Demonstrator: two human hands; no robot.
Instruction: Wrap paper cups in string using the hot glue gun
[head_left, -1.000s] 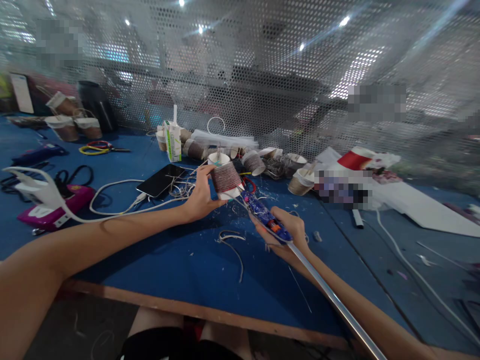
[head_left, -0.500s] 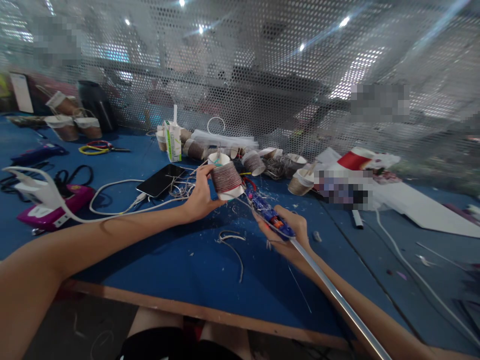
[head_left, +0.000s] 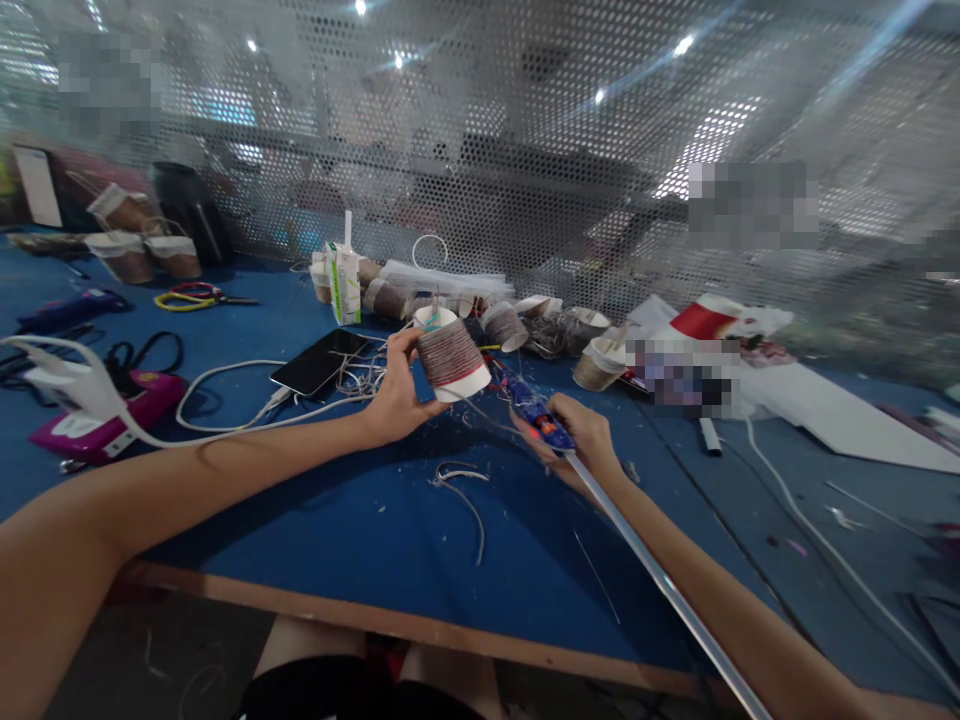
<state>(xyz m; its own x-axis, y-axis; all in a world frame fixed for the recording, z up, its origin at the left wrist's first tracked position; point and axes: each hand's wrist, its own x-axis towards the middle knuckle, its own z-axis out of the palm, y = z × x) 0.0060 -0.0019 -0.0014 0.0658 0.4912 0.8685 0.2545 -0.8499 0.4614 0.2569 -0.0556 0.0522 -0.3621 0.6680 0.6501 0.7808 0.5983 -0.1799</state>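
Observation:
My left hand (head_left: 405,385) grips a paper cup (head_left: 452,357) wrapped in brown cord, with a red band near its white lower end. The cup is tilted, raised off the table. In my right hand (head_left: 585,435) is a blue glue gun (head_left: 536,412), its nozzle end towards the cup but apart from it. A long pale glue stick (head_left: 660,575) sticks out of the gun's back. A loose strand of cord (head_left: 491,422) runs from the cup's lower side towards my right hand; where it ends is hidden. Cut cord pieces (head_left: 469,500) lie on the table below.
Several cord-wrapped cups, such as one cup (head_left: 598,362), stand or lie along the back near a drink carton (head_left: 345,285). To the left are a phone (head_left: 319,362), a purple power strip (head_left: 112,415) and scissors (head_left: 202,297). White board (head_left: 847,410) lies at right.
My right hand has drawn the glue gun slightly away from the cup, its nozzle end now farther off. The loose cord strand shows more between them. My left hand keeps the cup nearly in place.

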